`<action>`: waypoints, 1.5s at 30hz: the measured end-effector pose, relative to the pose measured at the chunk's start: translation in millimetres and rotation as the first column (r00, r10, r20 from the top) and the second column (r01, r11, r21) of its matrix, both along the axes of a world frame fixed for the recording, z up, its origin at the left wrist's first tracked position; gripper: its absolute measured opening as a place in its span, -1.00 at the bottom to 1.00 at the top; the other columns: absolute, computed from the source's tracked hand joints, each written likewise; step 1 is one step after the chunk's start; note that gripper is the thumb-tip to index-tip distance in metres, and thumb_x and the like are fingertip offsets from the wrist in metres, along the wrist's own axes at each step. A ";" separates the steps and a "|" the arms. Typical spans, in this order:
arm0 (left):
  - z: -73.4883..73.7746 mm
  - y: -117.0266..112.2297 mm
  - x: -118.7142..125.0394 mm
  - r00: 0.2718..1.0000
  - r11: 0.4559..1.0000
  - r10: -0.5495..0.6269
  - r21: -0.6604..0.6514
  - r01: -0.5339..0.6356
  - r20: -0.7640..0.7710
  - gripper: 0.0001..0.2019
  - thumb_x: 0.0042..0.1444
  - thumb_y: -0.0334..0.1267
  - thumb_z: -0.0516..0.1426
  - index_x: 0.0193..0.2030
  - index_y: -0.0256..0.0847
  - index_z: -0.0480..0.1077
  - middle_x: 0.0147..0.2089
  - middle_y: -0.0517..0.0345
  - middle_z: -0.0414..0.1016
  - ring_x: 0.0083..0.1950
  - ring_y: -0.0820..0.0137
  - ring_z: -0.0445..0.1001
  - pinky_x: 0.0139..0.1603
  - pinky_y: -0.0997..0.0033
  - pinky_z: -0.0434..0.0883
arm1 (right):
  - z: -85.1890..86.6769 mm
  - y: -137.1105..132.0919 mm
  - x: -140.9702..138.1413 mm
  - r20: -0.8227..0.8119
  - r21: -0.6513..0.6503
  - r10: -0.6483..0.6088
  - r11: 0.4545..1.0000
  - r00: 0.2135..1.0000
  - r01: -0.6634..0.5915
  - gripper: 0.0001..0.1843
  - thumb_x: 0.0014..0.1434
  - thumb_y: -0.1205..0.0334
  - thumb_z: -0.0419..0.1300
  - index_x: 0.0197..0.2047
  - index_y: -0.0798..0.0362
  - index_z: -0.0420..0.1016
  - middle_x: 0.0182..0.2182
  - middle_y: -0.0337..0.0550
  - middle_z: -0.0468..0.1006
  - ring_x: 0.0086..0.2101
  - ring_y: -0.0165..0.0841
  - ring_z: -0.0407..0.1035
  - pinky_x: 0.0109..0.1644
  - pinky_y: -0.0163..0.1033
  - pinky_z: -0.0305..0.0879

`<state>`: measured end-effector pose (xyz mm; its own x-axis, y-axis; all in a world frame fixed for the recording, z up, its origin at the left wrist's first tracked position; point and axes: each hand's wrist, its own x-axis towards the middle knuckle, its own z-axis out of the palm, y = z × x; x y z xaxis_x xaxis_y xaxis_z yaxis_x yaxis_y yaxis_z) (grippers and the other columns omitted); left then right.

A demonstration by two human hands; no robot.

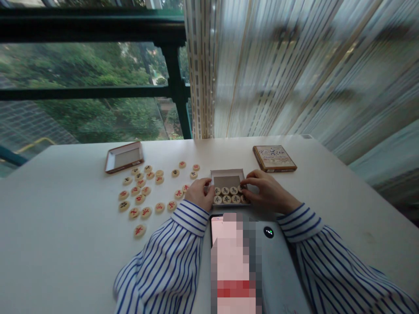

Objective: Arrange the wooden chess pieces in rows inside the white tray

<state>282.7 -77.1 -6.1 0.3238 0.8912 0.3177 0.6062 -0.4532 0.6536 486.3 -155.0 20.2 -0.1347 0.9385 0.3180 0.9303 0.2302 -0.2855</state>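
Note:
Xiangqi pieces with black characters [226, 199] lie in two rows in the near part of a shallow cardboard box [225, 172]. Bare grey-brown bottom shows at the box's far side. My left hand [200, 195] is closed at the box's left wall, thumb and fingers against it. At the right end of the far row, my right hand [263, 190] pinches a xiangqi piece [240, 189], partly covered by the fingertips. Loose xiangqi pieces [143, 191], red and black, are scattered on the table left of the box.
An upturned box lid or tray [140, 153] sits at the back left of the white table [65, 205]. A printed box cover [275, 158] lies at the back right. Close in front of me are a phone [231, 261] and a white device with a small round display [278, 261].

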 end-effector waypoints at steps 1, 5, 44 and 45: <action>0.0 -0.1 0.0 1.000 1.000 -0.001 -0.003 0.001 0.001 -0.78 -0.03 -0.29 0.06 -0.24 -0.26 0.42 -0.31 0.04 0.50 -0.29 0.34 0.47 -0.21 0.36 0.39 | 0.6 0.0 -0.1 0.006 -0.008 0.001 1.000 1.000 -0.001 -0.76 0.04 0.20 0.14 -0.22 0.03 0.52 -0.33 -0.06 0.42 -0.32 -0.32 0.32 -0.22 -0.18 0.27; -0.1 -0.1 -0.1 1.000 1.000 -0.006 -0.010 0.006 0.005 -0.77 -0.03 -0.29 0.06 -0.22 -0.27 0.42 -0.30 0.02 0.50 -0.27 0.33 0.47 -0.19 0.35 0.39 | 1.7 0.3 1.1 0.032 -0.013 -0.004 1.000 0.999 0.004 -0.72 0.04 0.22 0.14 -0.16 0.01 0.52 -0.29 -0.05 0.42 -0.29 -0.30 0.32 -0.21 -0.17 0.26; 3.1 -1.9 -1.0 1.000 1.000 -0.017 0.019 0.017 -0.009 -0.79 -0.04 -0.33 0.08 -0.22 -0.27 0.41 -0.28 0.06 0.51 -0.25 0.36 0.47 -0.18 0.36 0.41 | 9.9 -2.7 -4.5 0.114 -0.096 -0.046 0.994 0.992 0.057 -0.75 0.06 0.18 0.11 -0.19 -0.03 0.52 -0.24 -0.07 0.41 -0.24 -0.29 0.30 -0.15 -0.17 0.20; 3.6 -1.9 -1.0 1.000 1.000 -0.020 0.024 0.020 -0.010 -0.78 -0.04 -0.33 0.08 -0.22 -0.28 0.41 -0.28 0.06 0.51 -0.25 0.36 0.47 -0.17 0.36 0.40 | 9.8 -2.7 -4.4 0.114 -0.098 -0.044 0.994 0.992 0.056 -0.75 0.06 0.17 0.10 -0.19 -0.03 0.52 -0.23 -0.07 0.41 -0.24 -0.29 0.30 -0.15 -0.17 0.20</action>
<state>281.7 -79.0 -2.5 0.3447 0.8767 0.3356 0.6029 -0.4808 0.6366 481.9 -157.7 30.0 -0.1163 0.9714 0.2068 0.9673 0.1580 -0.1983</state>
